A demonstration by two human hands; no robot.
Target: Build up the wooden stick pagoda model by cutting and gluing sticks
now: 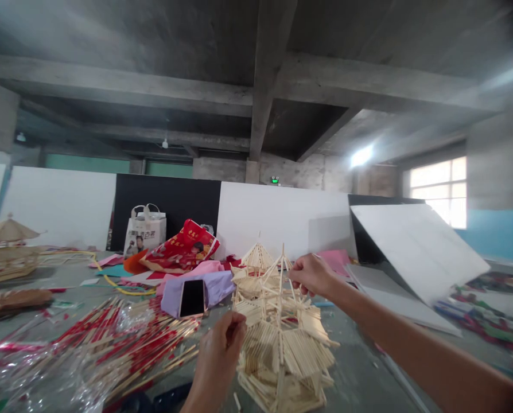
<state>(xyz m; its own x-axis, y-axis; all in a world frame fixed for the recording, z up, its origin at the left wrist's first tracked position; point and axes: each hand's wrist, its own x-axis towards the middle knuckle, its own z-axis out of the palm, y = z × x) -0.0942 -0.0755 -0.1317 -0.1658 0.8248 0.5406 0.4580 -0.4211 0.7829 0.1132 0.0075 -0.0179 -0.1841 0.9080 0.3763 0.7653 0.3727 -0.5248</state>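
Stick model (302, 347) is standing on the worktop (355, 367); the right hand (310, 273) is hovering half-curled beside the model's upper sticks (281, 275), the left hand (224, 341) is hovering half-curled just left of the model, and the view is not showing whether either is gripping anything; a phone (193, 298) is resting farther left of the model

The table (352, 362) is big and grey. At twelve o'clock stands a tower (302, 355) made of wood sticks. At ten o'clock lies a pile of red and tan sticks (141, 347), with a small stick house (10, 265) farther back. Crinkly clear plastic (45, 370) is at nine, a flat white board (389, 291) at two.
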